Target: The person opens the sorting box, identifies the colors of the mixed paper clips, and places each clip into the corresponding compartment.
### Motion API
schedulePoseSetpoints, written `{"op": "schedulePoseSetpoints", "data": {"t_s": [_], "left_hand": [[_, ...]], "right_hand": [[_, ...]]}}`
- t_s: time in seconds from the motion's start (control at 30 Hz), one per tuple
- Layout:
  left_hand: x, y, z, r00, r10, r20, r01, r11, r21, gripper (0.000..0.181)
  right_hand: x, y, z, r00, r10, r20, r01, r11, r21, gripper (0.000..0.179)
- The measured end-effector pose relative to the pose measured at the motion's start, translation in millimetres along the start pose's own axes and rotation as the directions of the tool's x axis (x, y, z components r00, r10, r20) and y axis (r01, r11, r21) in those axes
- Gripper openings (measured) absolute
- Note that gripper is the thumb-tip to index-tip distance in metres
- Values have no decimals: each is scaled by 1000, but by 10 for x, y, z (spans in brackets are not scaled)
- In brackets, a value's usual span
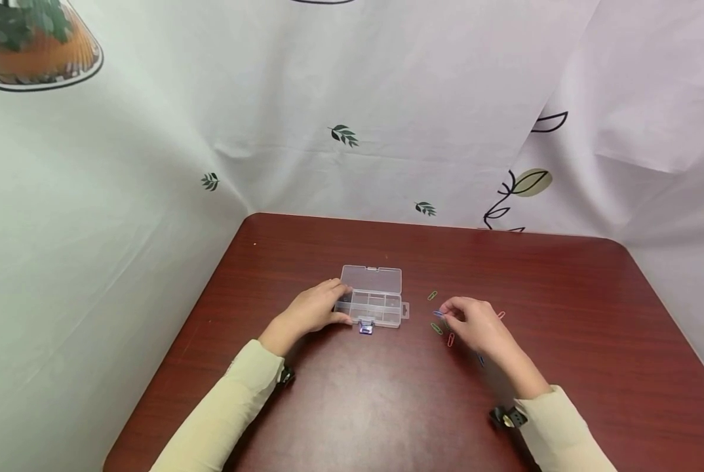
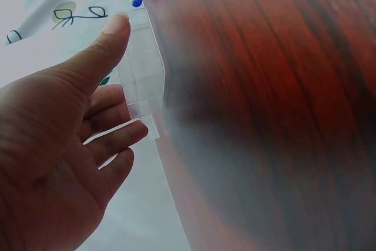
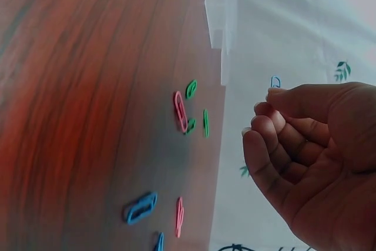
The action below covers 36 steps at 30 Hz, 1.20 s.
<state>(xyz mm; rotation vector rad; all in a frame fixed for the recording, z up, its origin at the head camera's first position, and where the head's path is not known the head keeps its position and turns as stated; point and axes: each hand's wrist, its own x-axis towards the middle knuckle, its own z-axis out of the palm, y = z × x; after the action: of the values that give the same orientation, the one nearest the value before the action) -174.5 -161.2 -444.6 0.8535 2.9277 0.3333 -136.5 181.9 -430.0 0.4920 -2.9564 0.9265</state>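
A clear plastic compartment box (image 1: pixel 391 317) lies on the table with its lid (image 1: pixel 371 279) tipped back. My left hand (image 1: pixel 312 309) holds the box by its left end, thumb along the front and fingers toward the back. A blue clasp (image 1: pixel 366 327) sticks out at the box's front. To the right of the box, my right hand (image 1: pixel 477 326) pinches a blue paper clip (image 3: pixel 275 81) between thumb and fingertip, above the table. Around that hand lie green paper clips (image 1: pixel 436 328), pink-red paper clips (image 1: pixel 450 339) and blue paper clips (image 3: pixel 141 207).
The dark red-brown table (image 1: pixel 352 406) has rounded far corners. White fabric (image 1: pixel 423 118) printed with leaves hangs behind it and at its sides. A hang tab (image 1: pixel 406 310) juts from the box's right end.
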Motion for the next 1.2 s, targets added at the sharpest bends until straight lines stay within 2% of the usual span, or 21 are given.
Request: {"op": "schedulePoseSetpoints", "data": {"t_s": [0.47,0.77,1.2], "left_hand": [[4,14,-16,1000,-6,2,6,1000,-5,66],[7,13,-9,1000,-6,4,6,1000,-3,66],[5,22,-6,1000,-19,9,19,1000,-5,65]], "right_hand": [[165,-157,198,997,-82,6,82,996,25,5],[259,-279,318,997,-73,33,71,996,56,2],[375,-424,414,996,-70,64,68,997,41,3]]}}
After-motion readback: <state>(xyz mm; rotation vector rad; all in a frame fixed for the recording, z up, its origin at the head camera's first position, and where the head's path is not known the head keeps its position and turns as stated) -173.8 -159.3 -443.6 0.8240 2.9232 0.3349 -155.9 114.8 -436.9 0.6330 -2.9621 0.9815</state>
